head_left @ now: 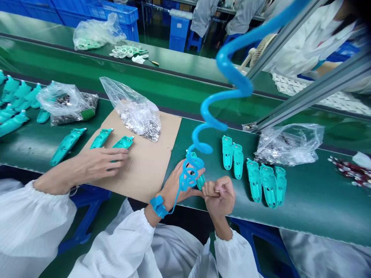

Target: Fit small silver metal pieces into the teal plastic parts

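My left hand (176, 183), with a blue strap (158, 205) around its wrist, is closed round a teal plastic shell (200, 181) at the front of the green work surface. Its fingers and the blue coil cover much of that shell. Just to the right, my right hand (219, 195) is curled with its fingertips pinched together. Whatever is between them, if anything, is too small to make out. Two teal shells (227, 152) lie beyond my right hand, and three more teal shells (268, 185) lie farther right.
A blue coiled cord (211, 112) hangs above my left hand. A co-worker's hand (108, 164) reaches over teal shells on cardboard (150, 170). Bags of small metal parts (142, 119) lie left and right (285, 144). A metal post (313, 83) slants up at right.
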### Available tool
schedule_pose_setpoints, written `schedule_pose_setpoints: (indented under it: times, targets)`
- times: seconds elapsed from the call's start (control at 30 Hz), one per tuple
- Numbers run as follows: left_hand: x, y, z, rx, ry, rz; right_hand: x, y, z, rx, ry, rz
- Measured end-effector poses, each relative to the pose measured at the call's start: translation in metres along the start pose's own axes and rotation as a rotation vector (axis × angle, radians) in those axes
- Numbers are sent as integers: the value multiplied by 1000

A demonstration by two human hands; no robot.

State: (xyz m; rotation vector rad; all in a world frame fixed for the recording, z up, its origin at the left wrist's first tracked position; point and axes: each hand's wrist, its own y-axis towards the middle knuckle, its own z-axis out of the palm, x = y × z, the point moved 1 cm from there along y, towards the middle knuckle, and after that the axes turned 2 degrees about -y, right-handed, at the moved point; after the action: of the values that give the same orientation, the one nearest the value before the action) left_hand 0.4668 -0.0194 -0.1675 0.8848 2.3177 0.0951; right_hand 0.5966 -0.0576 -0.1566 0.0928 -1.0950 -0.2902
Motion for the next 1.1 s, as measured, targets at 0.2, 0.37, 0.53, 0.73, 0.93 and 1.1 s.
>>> schedule_pose_setpoints:
  times: [0.2, 0.37, 0.53, 0.73, 0.93, 1.1]
  targets:
    - [2, -1, 1, -25, -41, 1, -8, -5, -5, 88, -188, -17]
    - [-1, 0, -4, 3, -34, -5, -16, -5, -9, 115, -220, 7]
    - [-2, 2, -7, 14, 0, 7, -3, 0, -2, 77, -130, 7]
    - [-2, 4, -7, -29, -38, -11, 21, 43, 7, -122, 55, -47]
    - [-1, 6, -9, -5, -47, -39, -3, 67, 12, -133, -9, -82]
    - [-1, 6, -9, 8, -20, -21, -10, 60, 12, -117, -64, -31]
